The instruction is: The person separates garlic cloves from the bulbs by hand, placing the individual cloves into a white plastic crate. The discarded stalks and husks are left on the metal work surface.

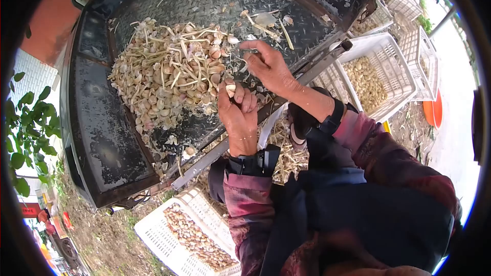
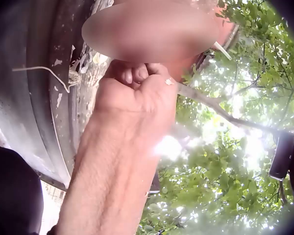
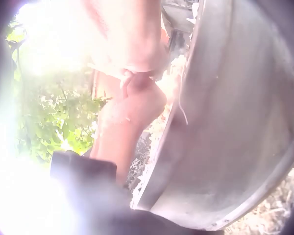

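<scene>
In the head view my left hand (image 1: 239,120) is palm up with its fingers curled round a piece of garlic (image 1: 230,90), which shows between thumb and fingertips. Just above it and to the right is my right hand (image 1: 272,71), its index finger stretched out over the cart bed and the others loosely bent. A scrap of pale peel lies close to its fingertips. Beside both hands rises a big heap of garlic (image 1: 169,71) with dry stems. The left wrist view shows the curled left hand (image 2: 137,90), partly blurred; glare washes out the right wrist view.
The dark metal cart bed (image 1: 107,128) has raised walls and a front rail (image 1: 204,163). Loose stems and peel (image 1: 266,25) litter its far side. White crates of garlic cloves stand at the right (image 1: 394,66) and lower left (image 1: 153,225). An orange basin (image 1: 432,110) sits beyond.
</scene>
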Available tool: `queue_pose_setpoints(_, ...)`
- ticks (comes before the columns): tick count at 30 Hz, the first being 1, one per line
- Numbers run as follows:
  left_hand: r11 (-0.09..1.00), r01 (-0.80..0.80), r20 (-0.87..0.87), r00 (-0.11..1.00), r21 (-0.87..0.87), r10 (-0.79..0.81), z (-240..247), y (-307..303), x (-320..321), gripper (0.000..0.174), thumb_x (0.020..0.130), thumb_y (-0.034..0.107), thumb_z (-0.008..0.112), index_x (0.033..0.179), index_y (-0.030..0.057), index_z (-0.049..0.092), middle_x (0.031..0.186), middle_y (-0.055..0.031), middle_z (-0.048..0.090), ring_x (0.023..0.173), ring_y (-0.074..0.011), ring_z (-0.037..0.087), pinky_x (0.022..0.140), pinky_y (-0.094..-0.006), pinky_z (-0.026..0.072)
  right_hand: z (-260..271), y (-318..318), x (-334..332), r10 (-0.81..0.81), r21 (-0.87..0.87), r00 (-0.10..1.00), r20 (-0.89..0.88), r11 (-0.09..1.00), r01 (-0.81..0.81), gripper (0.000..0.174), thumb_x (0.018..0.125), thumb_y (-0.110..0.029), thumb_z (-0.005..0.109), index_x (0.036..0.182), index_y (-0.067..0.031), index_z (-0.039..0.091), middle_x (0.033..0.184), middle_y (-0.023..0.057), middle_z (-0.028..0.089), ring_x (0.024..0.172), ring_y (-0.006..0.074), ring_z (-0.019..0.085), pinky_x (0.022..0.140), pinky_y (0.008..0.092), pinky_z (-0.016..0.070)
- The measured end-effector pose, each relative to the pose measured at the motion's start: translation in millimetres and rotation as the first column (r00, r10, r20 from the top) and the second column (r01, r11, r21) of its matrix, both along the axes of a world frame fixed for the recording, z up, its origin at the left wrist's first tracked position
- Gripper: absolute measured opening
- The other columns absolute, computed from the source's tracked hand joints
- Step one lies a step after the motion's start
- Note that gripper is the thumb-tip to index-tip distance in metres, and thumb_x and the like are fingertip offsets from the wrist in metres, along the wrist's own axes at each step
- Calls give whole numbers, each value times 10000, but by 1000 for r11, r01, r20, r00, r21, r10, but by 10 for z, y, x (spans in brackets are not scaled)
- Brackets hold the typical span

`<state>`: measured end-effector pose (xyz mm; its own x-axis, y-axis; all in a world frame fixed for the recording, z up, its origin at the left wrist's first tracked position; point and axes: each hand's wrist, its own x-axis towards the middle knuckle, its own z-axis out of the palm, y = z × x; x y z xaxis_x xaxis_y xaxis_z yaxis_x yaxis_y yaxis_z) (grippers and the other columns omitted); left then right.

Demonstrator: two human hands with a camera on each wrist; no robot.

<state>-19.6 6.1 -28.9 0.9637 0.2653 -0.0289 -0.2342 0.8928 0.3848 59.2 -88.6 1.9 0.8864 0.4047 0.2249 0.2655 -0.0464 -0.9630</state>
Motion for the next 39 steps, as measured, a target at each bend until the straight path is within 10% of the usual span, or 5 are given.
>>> queue_pose_setpoints(4, 996, -44, 21, 999, -74, 46, -55, 82, -6, 167, 936, 252, 424, 857, 116, 480, 635, 9, 431, 468, -90, 362, 433, -220, 301, 57, 10, 519, 86, -420, 770, 633, 873, 247, 130, 859, -138, 542, 932, -52, 606, 704, 64, 517, 588, 208, 519, 572, 332, 435)
queue_pose_setpoints(15, 994, -105, -144, 984, 6, 105, -51, 164, 24, 105, 868, 151, 520, 957, 97, 507, 752, -23, 528, 578, -105, 453, 482, -206, 348, 7, 774, 732, 431, -764, 781, 452, 639, 90, 258, 736, -135, 600, 991, -99, 617, 989, 121, 585, 935, 293, 564, 783, 390, 459)
queue_pose_setpoints(32, 816, -252, -172, 905, 520, 389, 14, -22, 157, 275, 835, 106, 605, 1075, -15, 545, 758, -16, 563, 479, -47, 420, 392, -172, 296, 107, 165, 399, 393, -27, 886, -244, 911, -411, 203, 817, -144, 635, 924, 26, 607, 821, 71, 615, 706, 117, 603, 584, 243, 531)
queue_pose_setpoints(35, 675, -311, -106, 859, 669, 501, -152, -9, 208, 294, 834, 85, 603, 1104, -18, 552, 746, -4, 554, 493, -32, 415, 400, -177, 297, 165, 155, 396, 386, -167, 906, -173, 895, -413, 222, 835, -195, 624, 922, 9, 613, 803, 57, 614, 677, 102, 593, 560, 231, 515)
queue_pose_setpoints(39, 77, -343, 236, 775, 936, 587, -157, 96, 174, 294, 852, 78, 557, 1127, -26, 557, 718, 12, 523, 528, -29, 378, 431, -202, 297, 182, 114, 405, 397, -134, 896, -200, 895, -426, 248, 838, -237, 621, 903, 2, 622, 760, 50, 610, 644, 93, 589, 545, 225, 507)
